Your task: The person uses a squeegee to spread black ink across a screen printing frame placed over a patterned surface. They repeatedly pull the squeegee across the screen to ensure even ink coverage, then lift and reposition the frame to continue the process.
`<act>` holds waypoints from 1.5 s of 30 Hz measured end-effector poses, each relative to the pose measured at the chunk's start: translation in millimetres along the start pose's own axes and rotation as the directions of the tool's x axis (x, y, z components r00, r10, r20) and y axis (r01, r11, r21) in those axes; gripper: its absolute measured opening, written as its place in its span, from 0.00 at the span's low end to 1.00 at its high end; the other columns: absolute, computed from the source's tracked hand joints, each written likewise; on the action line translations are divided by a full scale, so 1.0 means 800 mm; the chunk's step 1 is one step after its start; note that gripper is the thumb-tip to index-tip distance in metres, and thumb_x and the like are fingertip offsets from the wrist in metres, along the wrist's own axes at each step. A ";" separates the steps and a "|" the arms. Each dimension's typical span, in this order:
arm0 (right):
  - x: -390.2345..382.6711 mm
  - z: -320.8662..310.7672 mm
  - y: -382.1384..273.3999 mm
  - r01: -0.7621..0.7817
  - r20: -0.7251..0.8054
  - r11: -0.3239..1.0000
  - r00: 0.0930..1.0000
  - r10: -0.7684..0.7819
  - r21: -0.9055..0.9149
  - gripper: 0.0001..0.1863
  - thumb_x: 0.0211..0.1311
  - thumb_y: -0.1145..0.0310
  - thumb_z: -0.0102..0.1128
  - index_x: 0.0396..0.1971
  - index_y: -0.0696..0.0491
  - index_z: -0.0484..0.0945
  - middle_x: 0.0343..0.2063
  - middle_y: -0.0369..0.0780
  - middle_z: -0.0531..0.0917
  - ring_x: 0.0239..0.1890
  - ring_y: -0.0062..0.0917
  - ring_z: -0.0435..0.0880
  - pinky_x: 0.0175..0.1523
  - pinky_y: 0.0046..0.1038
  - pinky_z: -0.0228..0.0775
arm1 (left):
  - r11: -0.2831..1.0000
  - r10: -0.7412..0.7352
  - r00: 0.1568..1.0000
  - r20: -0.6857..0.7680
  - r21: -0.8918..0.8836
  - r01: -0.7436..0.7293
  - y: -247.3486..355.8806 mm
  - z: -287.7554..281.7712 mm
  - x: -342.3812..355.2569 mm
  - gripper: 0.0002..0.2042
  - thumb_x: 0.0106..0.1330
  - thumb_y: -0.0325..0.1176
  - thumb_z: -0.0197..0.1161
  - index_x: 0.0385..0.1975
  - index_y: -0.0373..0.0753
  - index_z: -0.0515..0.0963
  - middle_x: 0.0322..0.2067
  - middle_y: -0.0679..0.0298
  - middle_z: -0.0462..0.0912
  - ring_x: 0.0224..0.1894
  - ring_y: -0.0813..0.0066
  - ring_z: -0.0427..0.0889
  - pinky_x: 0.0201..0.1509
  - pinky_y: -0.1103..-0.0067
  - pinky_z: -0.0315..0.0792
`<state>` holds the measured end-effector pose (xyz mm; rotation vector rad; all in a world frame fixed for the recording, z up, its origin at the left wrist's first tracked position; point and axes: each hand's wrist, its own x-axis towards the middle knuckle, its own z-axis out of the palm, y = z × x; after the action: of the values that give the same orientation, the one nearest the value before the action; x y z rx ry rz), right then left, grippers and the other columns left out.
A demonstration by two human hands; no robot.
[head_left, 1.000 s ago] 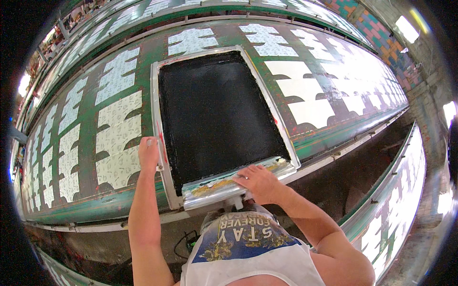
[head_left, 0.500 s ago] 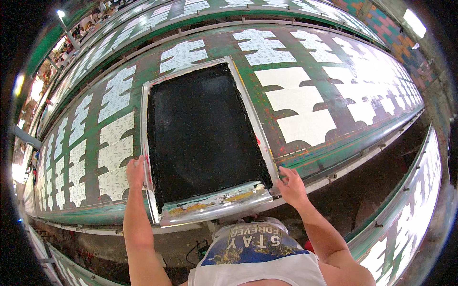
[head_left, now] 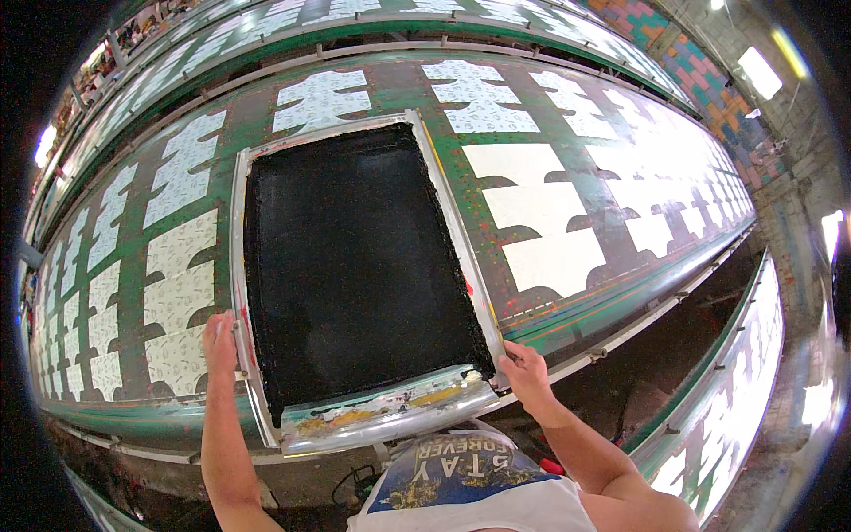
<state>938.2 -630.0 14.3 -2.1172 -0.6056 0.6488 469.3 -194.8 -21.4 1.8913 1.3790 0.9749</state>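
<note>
A large screen-printing frame (head_left: 452, 232) with pale metal sides lies tilted across the long green table, its mesh (head_left: 355, 266) black almost all over. Yellow, white and black smears mark the strip (head_left: 390, 410) along its near end. My left hand (head_left: 220, 344) is closed on the frame's left side near the front corner. On the opposite side, my right hand (head_left: 526, 376) pinches the right rail close to the near corner. Whatever lies under the black mesh is hidden.
Patterned fabric pieces (head_left: 182, 266) lie in columns left of the frame, and plain white pieces (head_left: 545, 222) lie to the right. A metal rail (head_left: 603, 352) runs along the table's near edge. Another table with pale pieces (head_left: 736, 399) stands behind me at right; more tables stretch beyond.
My right hand's fingers, loosely spread beside the frame before, have closed on its right rail. My left hand stays at the left side. The whole view has shifted slightly.
</note>
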 end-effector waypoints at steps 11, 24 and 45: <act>-0.018 -0.049 -0.053 0.026 -0.016 0.971 1.000 -0.023 0.236 0.19 0.73 0.65 0.71 0.57 0.61 0.88 0.42 0.40 0.91 0.40 0.16 0.85 0.46 0.25 0.79 | 0.791 -0.579 0.814 0.037 -0.219 0.572 0.063 -0.006 0.008 0.16 0.80 0.52 0.63 0.40 0.45 0.82 0.18 0.76 0.66 0.13 0.86 0.59 0.15 0.79 0.52; 0.144 -0.253 0.033 0.091 -0.138 0.987 0.988 -0.072 0.136 0.17 0.71 0.68 0.69 0.51 0.65 0.88 0.35 0.42 0.92 0.35 0.21 0.88 0.43 0.28 0.80 | 0.811 -0.424 0.895 0.141 -0.381 0.444 0.267 0.193 -0.019 0.15 0.79 0.49 0.62 0.40 0.43 0.83 0.21 0.71 0.68 0.15 0.85 0.62 0.15 0.80 0.56; 0.275 -0.525 0.202 -0.016 -0.074 0.998 0.997 0.021 0.061 0.20 0.69 0.70 0.68 0.56 0.65 0.87 0.42 0.44 0.94 0.44 0.23 0.90 0.53 0.29 0.80 | 0.832 -0.351 0.927 0.135 -0.409 0.375 0.464 0.461 -0.142 0.17 0.80 0.48 0.64 0.43 0.38 0.83 0.20 0.71 0.70 0.14 0.85 0.62 0.16 0.79 0.57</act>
<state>1399.8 -821.1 53.5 -2.0828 -0.5199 0.5886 947.7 -425.0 49.9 1.2614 1.2998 0.9304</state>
